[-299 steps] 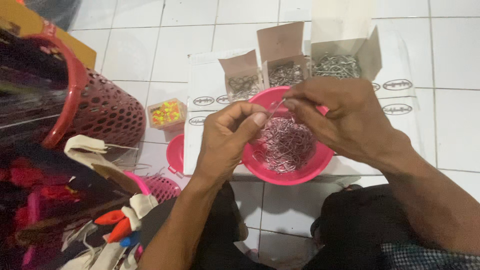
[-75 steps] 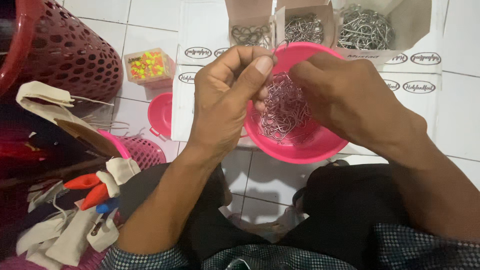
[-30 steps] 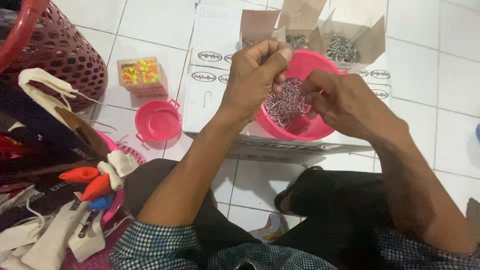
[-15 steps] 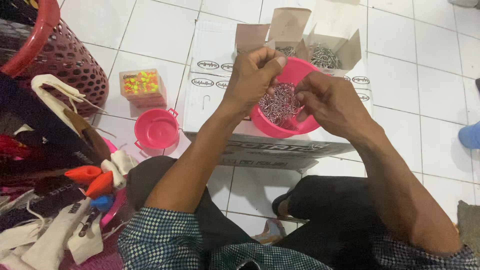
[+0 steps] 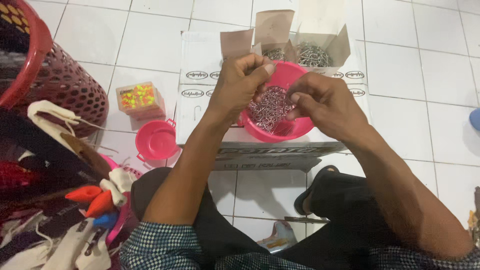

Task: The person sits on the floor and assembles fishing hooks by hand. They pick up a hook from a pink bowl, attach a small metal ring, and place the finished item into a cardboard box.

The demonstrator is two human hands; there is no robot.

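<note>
At far left I see a red perforated plastic basket [image 5: 65, 90]. My left hand [image 5: 240, 82] pinches its fingertips shut on something too small to identify. Below it, the round pink plastic bowl of metal hooks [image 5: 272, 107] rests on a white cardboard box [image 5: 200, 85]. My right hand [image 5: 325, 102] pinches likewise above that bowl.

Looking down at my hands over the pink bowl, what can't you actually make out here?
- Head view: whatever the left hand pinches is hidden by its curled fingers.
- The near rim of the pink bowl and part of the metal clips sit behind the right hand.
- The red basket is cut off by the left edge.
- The beads in the small box are too small to tell apart.
</note>
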